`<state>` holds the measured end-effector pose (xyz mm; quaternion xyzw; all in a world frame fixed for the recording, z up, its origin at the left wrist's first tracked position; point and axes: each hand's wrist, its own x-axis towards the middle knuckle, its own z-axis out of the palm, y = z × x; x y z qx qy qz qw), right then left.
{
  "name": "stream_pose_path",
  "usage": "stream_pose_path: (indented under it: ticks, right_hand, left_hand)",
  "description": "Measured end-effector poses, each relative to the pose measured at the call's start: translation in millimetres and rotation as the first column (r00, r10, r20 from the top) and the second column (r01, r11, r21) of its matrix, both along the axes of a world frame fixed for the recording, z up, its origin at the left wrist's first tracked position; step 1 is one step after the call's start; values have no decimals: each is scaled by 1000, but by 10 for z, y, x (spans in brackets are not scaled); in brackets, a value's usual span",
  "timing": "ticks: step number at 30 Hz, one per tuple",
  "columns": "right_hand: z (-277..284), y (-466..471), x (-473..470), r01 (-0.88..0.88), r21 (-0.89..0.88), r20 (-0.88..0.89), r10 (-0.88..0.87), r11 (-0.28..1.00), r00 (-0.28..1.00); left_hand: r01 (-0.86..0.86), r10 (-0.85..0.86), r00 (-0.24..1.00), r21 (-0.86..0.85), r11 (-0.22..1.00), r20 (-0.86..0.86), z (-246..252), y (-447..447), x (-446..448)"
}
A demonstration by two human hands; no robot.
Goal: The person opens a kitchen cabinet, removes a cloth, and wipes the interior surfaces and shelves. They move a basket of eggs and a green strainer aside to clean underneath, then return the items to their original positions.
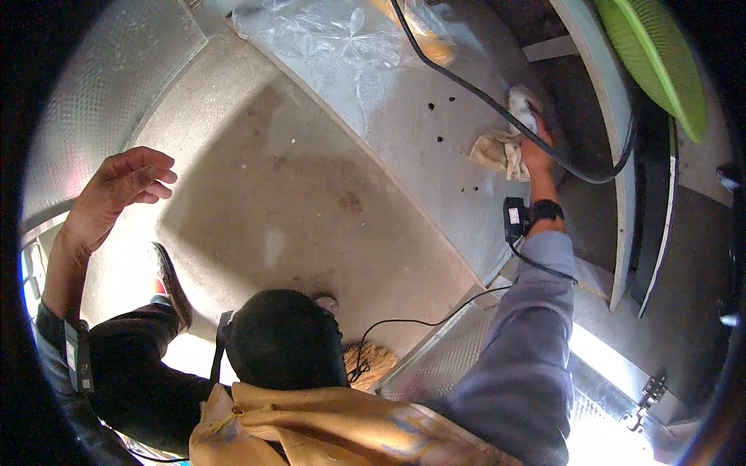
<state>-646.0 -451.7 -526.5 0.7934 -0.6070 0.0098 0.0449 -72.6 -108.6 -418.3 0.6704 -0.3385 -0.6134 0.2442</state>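
My left hand (133,177) hangs in the air at the left, fingers loosely curled, with nothing in it. At the upper right my right hand (536,143) reaches into a low cabinet and presses on a crumpled whitish-beige cloth (495,151) lying on its pale base board (402,122). A white part (523,108) at the fingers looks like more cloth; the fingertips are partly hidden. Several small black bits (440,139) lie on the board, left of the cloth. A black cable (466,85) crosses in front of the right hand.
A clear plastic bag (349,29) lies on the board's far end. A green plastic basket (655,64) stands at the upper right beside pale panels (623,204). Textured cabinet doors (443,349) flank the concrete floor (280,192). A straw-coloured bristly thing (373,364) lies near my knee.
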Motion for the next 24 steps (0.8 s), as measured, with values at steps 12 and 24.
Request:
stream_pose_path:
  ticks: [12,24]
  right_hand:
    - [-501,-459,-305,-1,107,-24,3,994,1000]
    - [-212,886,1088,-135,35,205,125,990,971]
  left_hand:
    - [39,-53,994,-139,990,-99,150,19,-444]
    - [86,-106,931,-73,994,-350,-200,162,-665]
